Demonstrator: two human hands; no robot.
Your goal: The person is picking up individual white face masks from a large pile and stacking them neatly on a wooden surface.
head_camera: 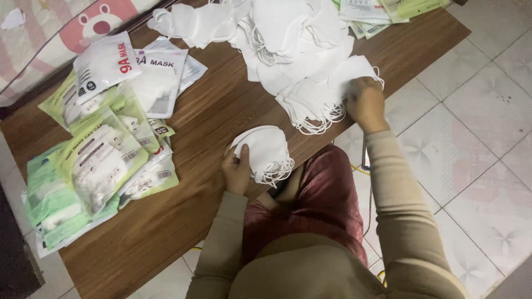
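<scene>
Head view shows the left hand (pixel 237 169) clamped on a small stack of white masks (pixel 265 153) at the near edge of the wooden worktop (pixel 221 111). Right hand (pixel 364 102) closes its fingers on the loose mask pile (pixel 299 50) farther back. Green and white sealed mask packets (pixel 100 149) crowd the left side; a tiled floor (pixel 476 138) lies right.

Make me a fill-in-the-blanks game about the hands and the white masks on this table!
1. The left hand holds a small stack of white masks near the table's ____ edge.
2. The right hand reaches into the big ____ of loose masks.
3. The packaged masks lie on a ____ table.

Missing words: near; pile; wooden
</scene>
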